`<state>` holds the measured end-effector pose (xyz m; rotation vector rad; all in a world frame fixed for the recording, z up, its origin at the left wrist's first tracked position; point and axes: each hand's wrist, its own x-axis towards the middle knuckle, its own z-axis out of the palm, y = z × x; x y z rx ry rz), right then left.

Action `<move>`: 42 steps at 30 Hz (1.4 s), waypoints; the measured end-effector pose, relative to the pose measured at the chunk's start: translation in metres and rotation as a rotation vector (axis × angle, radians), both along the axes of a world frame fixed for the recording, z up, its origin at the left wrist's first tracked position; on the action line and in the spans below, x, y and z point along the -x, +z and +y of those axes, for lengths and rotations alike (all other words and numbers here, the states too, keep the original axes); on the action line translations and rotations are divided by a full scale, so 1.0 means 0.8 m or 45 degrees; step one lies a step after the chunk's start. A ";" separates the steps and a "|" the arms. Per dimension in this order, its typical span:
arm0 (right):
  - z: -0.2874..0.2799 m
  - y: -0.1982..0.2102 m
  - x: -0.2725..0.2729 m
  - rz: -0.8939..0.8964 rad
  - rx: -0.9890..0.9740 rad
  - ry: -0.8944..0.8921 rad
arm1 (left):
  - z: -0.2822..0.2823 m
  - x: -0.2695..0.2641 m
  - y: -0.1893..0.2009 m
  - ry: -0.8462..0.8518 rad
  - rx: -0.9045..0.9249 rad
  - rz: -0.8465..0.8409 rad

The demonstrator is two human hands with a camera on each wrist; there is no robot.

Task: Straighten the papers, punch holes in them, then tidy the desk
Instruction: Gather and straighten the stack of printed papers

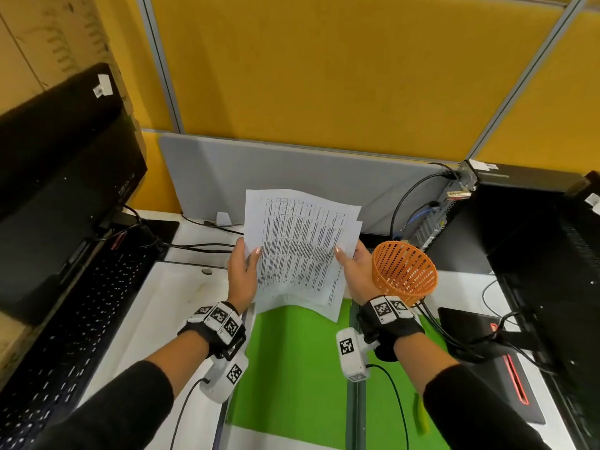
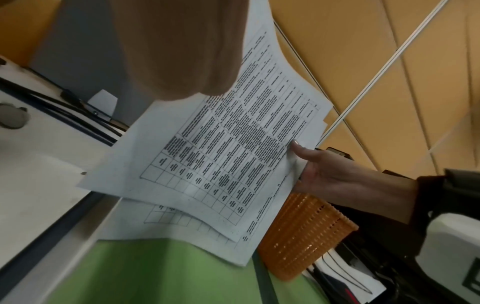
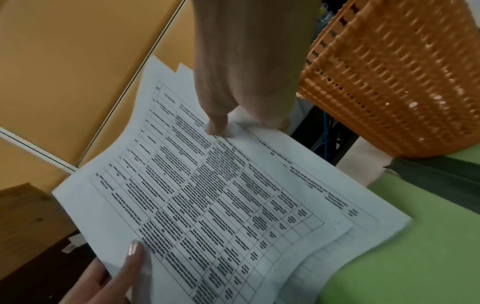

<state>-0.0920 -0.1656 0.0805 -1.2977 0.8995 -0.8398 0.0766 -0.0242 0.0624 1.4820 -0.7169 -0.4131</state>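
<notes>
Head view shows the papers held upright between my hands, long axis rising away from my fingers, bottom edges fanned just above the green mat. My left hand and right hand pinch opposite side edges, thumbs in front.

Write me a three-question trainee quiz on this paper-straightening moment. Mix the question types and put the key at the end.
1. True or false: the papers lie flat on the green mat.
2. Multiple choice: what stands just right of the right hand? A) a stapler B) an orange mesh basket C) a mug
3. Fill in: the left hand holds the sheets with its ____ on the printed face.

Key
1. False. Both hands hold them up, only the lower edges reaching the mat.
2. B
3. thumb
</notes>
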 end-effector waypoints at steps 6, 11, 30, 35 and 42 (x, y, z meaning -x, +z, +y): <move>0.010 -0.024 0.014 0.099 -0.049 0.022 | 0.008 0.007 -0.020 -0.079 -0.060 0.028; 0.008 -0.031 0.015 0.175 -0.053 -0.015 | 0.005 0.010 -0.023 -0.024 -0.101 0.080; 0.007 -0.036 0.007 0.100 0.074 0.053 | -0.007 0.011 -0.027 -0.094 -0.078 0.081; 0.015 -0.062 0.014 0.209 0.065 0.056 | -0.001 0.019 -0.057 -0.140 -0.234 0.019; 0.013 -0.068 0.016 0.184 0.078 0.062 | -0.005 0.024 -0.058 -0.117 -0.274 -0.021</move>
